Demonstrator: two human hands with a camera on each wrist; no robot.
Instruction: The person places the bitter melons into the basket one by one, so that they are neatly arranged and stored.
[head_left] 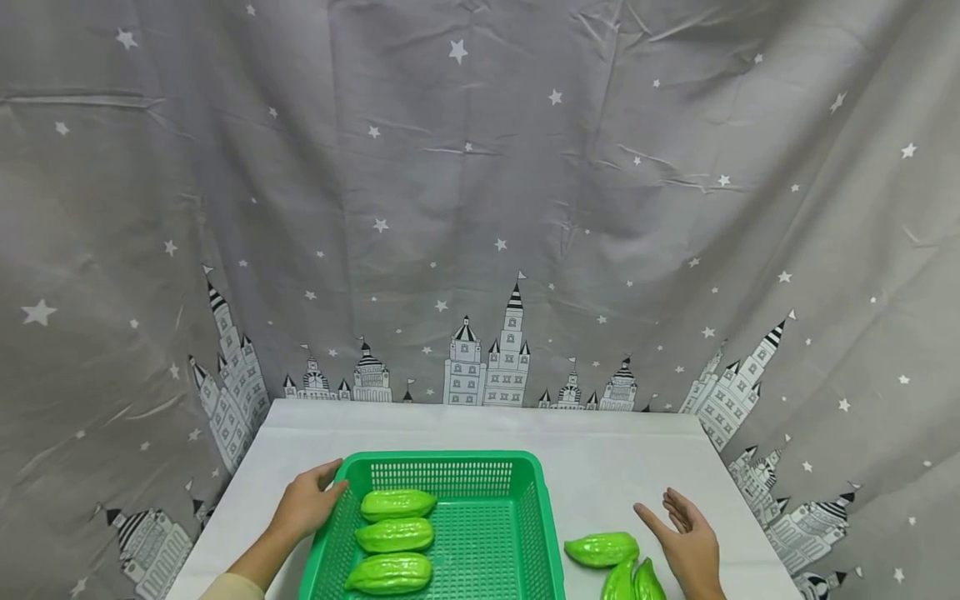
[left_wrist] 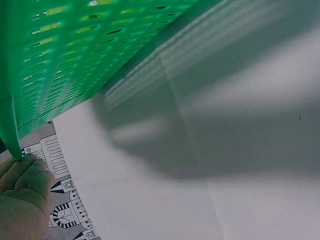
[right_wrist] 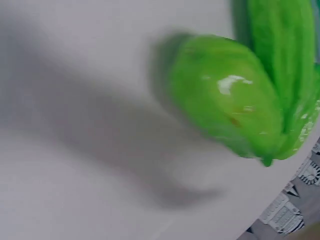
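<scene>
My left hand (head_left: pixel 303 502) grips the left rim of a green plastic basket (head_left: pixel 534 468), its thumb over the rim. In the left wrist view the fingers (left_wrist: pixel 31 175) sit just under the basket's rim, beside its slotted wall (left_wrist: pixel 70 75). Three glossy green bitter melons (head_left: pixel 397 504) lie in a column along the basket's left side. Right of the basket, three more bitter melons (head_left: pixel 602 549) lie close together on the table. Beside and above them is my right hand (head_left: pixel 692 546), fingers spread, holding nothing. The right wrist view shows the nearest bitter melon (right_wrist: pixel 225 95) large, overlapping the others.
A white cloth covers the table (head_left: pixel 615 450), which ends at a far edge behind the basket. Beyond it hangs a grey curtain (head_left: pixel 420 183) printed with stars and castles, also wrapping both sides. The hand's shadow (right_wrist: pixel 125 135) falls on the cloth.
</scene>
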